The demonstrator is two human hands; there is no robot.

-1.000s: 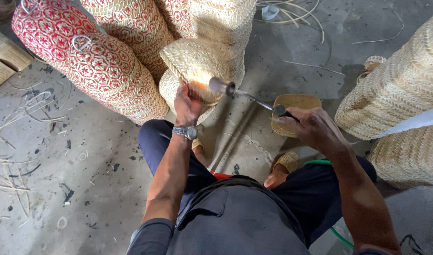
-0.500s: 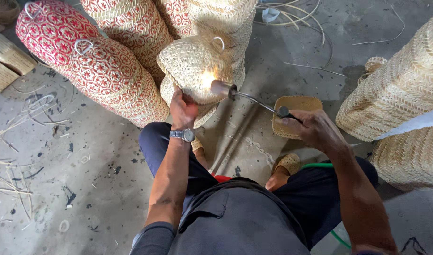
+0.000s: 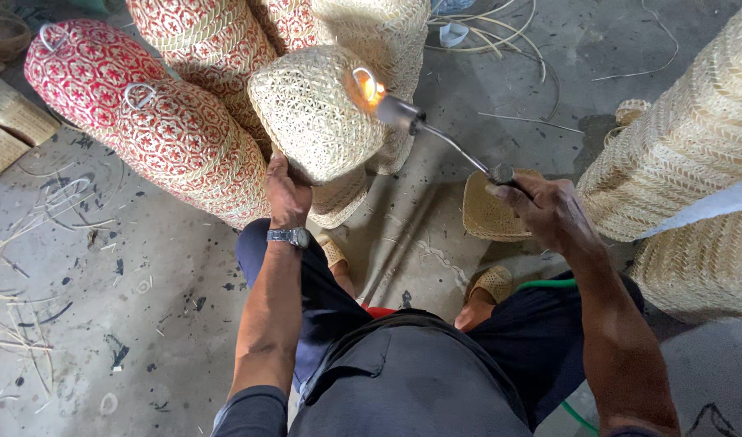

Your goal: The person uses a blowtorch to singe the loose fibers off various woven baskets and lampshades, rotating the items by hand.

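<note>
Grey, dusty concrete floor (image 3: 128, 324) with loose straw bits. Left hand (image 3: 288, 194) gripping a round, pale woven basket (image 3: 318, 109) from below, held up off the floor. Right hand (image 3: 549, 212) clenched on a thin metal torch (image 3: 448, 142), flame touching the basket's rim. Red patterned baskets (image 3: 169, 129) close behind.

Stacked baskets (image 3: 185, 137) blocked the front and right (image 3: 695, 162) (tall piles); bare floor (image 3: 104, 324) lay open left.

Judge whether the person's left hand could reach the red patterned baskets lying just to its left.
Probably yes, but the left hand is holding up the pale woven basket; the red patterned baskets lie close beside it, nothing between.
</note>
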